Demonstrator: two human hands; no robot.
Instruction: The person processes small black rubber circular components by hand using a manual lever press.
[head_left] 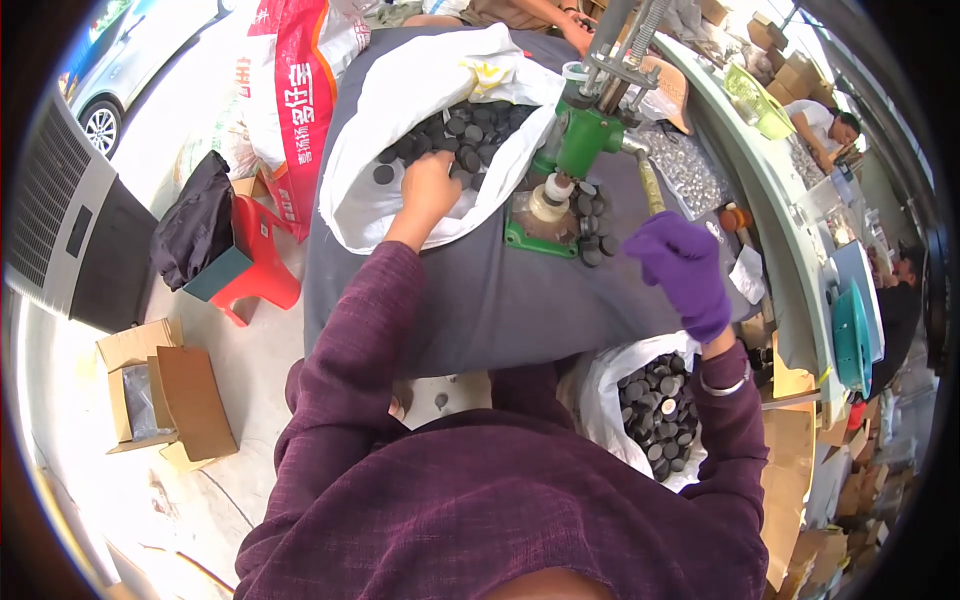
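Observation:
My bare left hand (430, 194) reaches into a white woven sack (352, 195) on the table. Its fingers curl down at the near edge of a heap of round black caps (465, 135); the fingertips are hidden, so what they hold does not show. To the right stands a green hand press (582, 140) with a pale round die over its base plate. My right hand (682, 265), in a purple glove, is closed around the lower end of the press's lever handle (650, 182). Several more black caps (592, 225) lie beside the press base.
A second white sack of black caps (655, 410) stands below the table's right edge. A bag of small clear pieces (685, 165) lies behind the lever. On the left are a red stool (262, 260), an open carton (185, 395) and a grey louvred unit (75, 220). Other people sit nearby.

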